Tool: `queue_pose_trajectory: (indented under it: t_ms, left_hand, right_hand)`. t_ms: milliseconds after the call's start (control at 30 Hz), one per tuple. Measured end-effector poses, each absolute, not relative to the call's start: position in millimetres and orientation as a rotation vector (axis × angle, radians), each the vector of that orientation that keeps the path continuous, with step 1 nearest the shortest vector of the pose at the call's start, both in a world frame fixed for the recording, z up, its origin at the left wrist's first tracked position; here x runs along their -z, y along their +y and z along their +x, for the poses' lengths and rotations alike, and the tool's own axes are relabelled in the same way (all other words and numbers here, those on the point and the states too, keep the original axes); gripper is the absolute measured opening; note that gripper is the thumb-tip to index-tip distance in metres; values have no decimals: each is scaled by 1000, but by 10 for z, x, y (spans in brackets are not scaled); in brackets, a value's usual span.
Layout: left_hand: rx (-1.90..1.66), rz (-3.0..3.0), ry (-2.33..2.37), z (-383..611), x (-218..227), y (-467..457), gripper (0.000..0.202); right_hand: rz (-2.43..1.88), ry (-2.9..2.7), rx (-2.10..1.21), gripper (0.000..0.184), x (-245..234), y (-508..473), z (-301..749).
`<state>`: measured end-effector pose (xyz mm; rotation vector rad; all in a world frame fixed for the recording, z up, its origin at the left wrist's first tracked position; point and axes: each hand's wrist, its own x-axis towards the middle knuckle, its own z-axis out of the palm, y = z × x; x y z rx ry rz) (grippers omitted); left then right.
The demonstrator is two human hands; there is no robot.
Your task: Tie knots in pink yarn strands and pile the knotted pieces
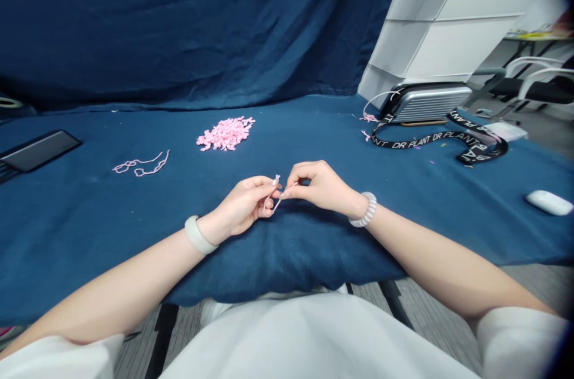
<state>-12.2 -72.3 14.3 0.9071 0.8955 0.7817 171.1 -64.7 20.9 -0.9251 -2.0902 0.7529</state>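
Observation:
My left hand (242,205) and my right hand (320,188) meet above a navy cushion (278,253). Between their fingertips they pinch a short piece of pink yarn (274,195), which forms a narrow loop with a small knot at the top. Farther ahead on the navy cloth lies a heap of small knotted pink yarn pieces (225,133). To its front left rests a loose, wavy length of pink yarn (141,165). Neither hand touches these.
A black phone (38,150) lies at the left. On the right are a silver case (426,103), a black "DR PLANT" lanyard (439,138) and a white oval object (549,202). White drawers (430,20) and a chair (529,83) stand behind.

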Motion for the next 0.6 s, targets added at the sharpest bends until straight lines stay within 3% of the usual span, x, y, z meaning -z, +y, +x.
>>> queue_pose_trajectory:
  t_ms: [600]
  left_hand:
    - [-660, 999, 771, -144, -164, -751, 21]
  right_hand:
    - [-796, -1960, -801, 15, -206, -676, 1680]
